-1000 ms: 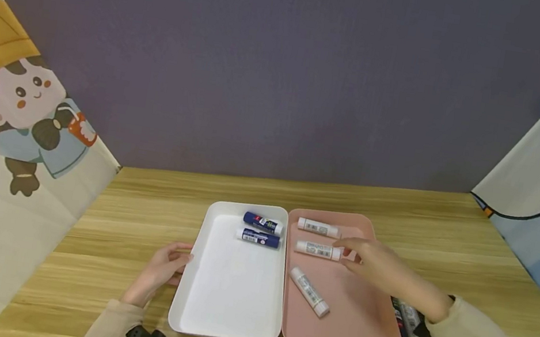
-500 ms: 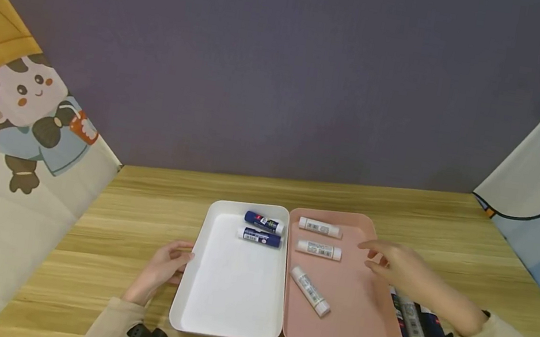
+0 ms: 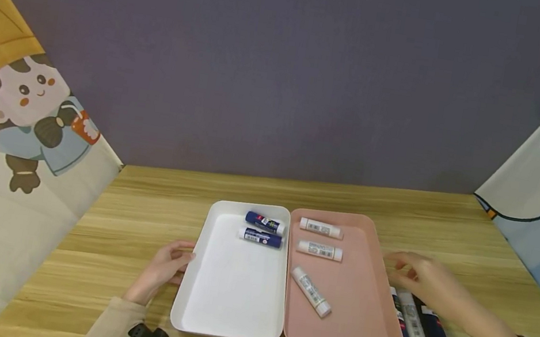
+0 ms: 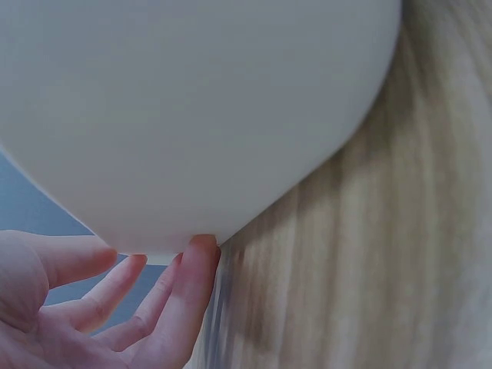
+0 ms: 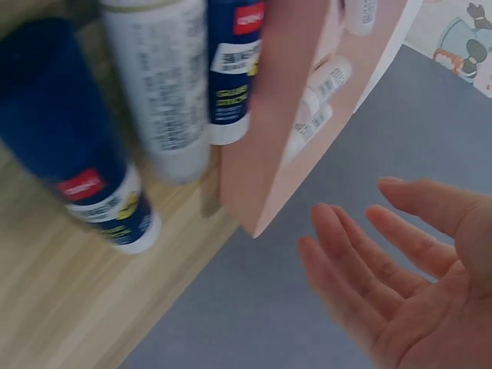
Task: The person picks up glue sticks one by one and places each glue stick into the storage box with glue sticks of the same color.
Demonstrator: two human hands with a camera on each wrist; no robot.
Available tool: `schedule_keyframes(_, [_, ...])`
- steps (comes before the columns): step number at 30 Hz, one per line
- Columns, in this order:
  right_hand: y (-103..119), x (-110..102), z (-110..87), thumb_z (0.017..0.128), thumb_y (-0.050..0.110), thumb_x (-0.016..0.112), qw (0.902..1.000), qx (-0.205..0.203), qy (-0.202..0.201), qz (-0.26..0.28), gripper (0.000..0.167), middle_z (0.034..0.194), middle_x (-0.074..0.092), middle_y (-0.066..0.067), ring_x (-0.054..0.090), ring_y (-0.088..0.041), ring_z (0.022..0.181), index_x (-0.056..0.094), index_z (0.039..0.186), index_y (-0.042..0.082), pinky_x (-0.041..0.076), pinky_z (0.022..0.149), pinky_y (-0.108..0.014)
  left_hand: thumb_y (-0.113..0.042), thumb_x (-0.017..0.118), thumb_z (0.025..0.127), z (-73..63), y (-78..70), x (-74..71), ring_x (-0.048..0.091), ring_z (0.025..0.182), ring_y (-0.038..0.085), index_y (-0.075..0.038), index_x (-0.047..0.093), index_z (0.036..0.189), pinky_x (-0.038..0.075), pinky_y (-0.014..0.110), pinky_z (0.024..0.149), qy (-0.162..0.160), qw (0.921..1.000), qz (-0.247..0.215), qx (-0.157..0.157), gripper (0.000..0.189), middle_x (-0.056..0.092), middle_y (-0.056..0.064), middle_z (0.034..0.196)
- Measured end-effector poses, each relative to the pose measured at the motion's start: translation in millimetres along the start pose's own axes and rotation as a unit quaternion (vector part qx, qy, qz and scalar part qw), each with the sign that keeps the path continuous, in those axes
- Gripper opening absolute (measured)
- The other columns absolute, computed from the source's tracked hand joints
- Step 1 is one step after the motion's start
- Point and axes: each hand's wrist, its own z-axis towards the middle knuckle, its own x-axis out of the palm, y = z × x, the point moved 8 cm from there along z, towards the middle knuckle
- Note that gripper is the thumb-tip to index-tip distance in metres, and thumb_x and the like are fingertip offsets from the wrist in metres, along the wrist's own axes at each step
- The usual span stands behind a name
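Wood tbl (image 3: 150, 197): R hand (image 3: 424, 276) empty, fingers relaxed, nr pink tray (image 3: 360, 298); L hand (image 3: 165, 263), fingers loose, touches white tray (image 3: 231, 291).

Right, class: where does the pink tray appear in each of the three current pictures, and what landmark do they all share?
Head: the pink tray lies right of centre, in the lower half.
Left wrist: not in it; the white tray fills the upper part.
Right wrist: upper middle, outer wall showing.
Shared landmark: the wooden table.
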Motion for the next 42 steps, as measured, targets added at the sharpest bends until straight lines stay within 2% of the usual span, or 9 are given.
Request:
schedule_keyframes(8, [-18,4,-10.7,0.080,0.007,0.061,0.9997,0.013,-0.003,-0.020,0.035,0.095,0.061,-0.015,0.058,-0.018,0.071,0.054,0.112,-0.006,0.044,0.049,-0.021,-0.005,0.050,0.088,0.3,0.9,-0.8,0.061,0.070,0.021,0.003,0.046,0.119,0.053,0.036,0.056,-0.006,1.0000,0.000,-0.002,0.033,0.059,0.020,0.101])
schedule_keyframes(14, [-32,6,-16.5,0.078,0.006,0.063,0.9985,0.029,-0.017,-0.043,0.036,0.094,0.060,-0.019,0.058,-0.021,0.070,0.055,0.111,-0.006,0.043,0.049,-0.024,-0.005,0.051,0.088,0.5,1.8,-0.5,0.061,0.070,0.022,0.003,0.046,0.119,0.053,0.036,0.056,-0.004,1.0000,-0.006,-0.003,0.033,0.059,0.019,0.099])
schedule_keyframes(18, [-41,8,-20.9,0.078,0.005,0.063,0.9985,0.039,-0.019,-0.034,0.037,0.097,0.059,-0.024,0.060,-0.024,0.071,0.053,0.112,-0.006,0.045,0.049,-0.029,-0.005,0.051,0.088,0.1,1.7,-0.7,0.061,0.069,0.021,0.003,0.047,0.119,0.052,0.035,0.055,-0.005,1.0000,-0.005,-0.003,0.033,0.060,0.017,0.097])
schedule_keyframes(25, [-55,10,-27.0,0.076,0.002,0.063,0.9981,0.052,-0.019,-0.028,0.039,0.095,0.060,-0.025,0.059,-0.016,0.062,0.052,0.112,-0.009,0.041,0.045,-0.024,-0.007,0.052,0.088,-0.7,0.2,0.0,0.061,0.069,0.020,0.005,0.045,0.119,0.053,0.035,0.056,0.004,0.9999,-0.008,0.006,0.034,0.060,0.018,0.097])
schedule_keyframes(29, [-59,12,-28.2,0.073,0.001,0.065,0.9979,0.047,-0.024,-0.038,0.039,0.095,0.059,-0.028,0.061,-0.024,0.065,0.054,0.109,-0.010,0.045,0.046,-0.027,-0.013,0.054,0.088,-0.3,1.7,-0.1,0.061,0.069,0.017,0.005,0.044,0.119,0.053,0.034,0.056,0.014,0.9998,-0.001,0.012,0.038,0.060,0.017,0.097])
schedule_keyframes(35, [-68,19,-28.4,0.073,0.004,0.066,0.9967,0.073,0.004,-0.036,0.043,0.098,0.056,-0.031,0.061,-0.028,0.069,0.051,0.112,-0.010,0.047,0.048,-0.032,-0.012,0.053,0.088,0.3,2.6,-0.1,0.061,0.069,0.017,0.003,0.044,0.120,0.053,0.034,0.057,0.012,0.9999,0.005,0.004,0.037,0.060,0.016,0.098])
schedule_keyframes(42, [-73,27,-29.2,0.075,0.006,0.065,0.9947,0.092,0.032,-0.033,0.046,0.088,0.059,-0.025,0.051,-0.010,0.053,0.048,0.114,-0.011,0.040,0.044,-0.025,-0.007,0.051,0.088,0.7,2.1,-0.4,0.061,0.070,0.021,0.003,0.046,0.119,0.053,0.036,0.056,-0.002,1.0000,-0.002,-0.006,0.033,0.059,0.017,0.098])
